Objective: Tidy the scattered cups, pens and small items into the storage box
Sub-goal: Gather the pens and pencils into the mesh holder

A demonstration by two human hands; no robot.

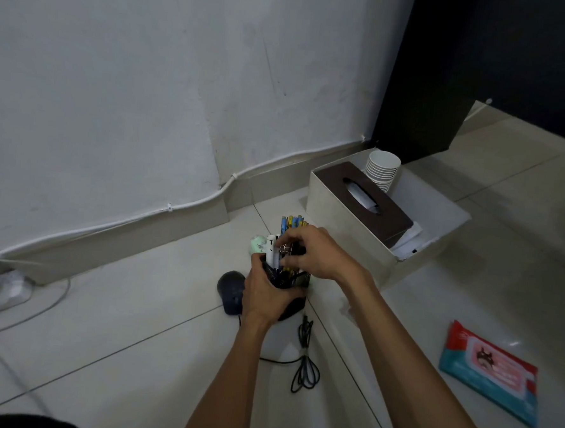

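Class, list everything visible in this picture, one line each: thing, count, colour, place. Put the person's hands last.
storage box: one, cream, floor by the wall
tissue box: one, dark brown, inside the storage box
cups: one stack, white, storage box's far corner
pen holder: one, black mesh, centre
pens: several, blue and yellow, in the pen holder
binder clip: one, black, top of the pen holder
mouse: one, dark, floor left of the pen holder
cable: one, black, floor below the pen holder
wipes pack: one, red and teal, floor at right
left hand: grips the pen holder
right hand: pinches the binder clip
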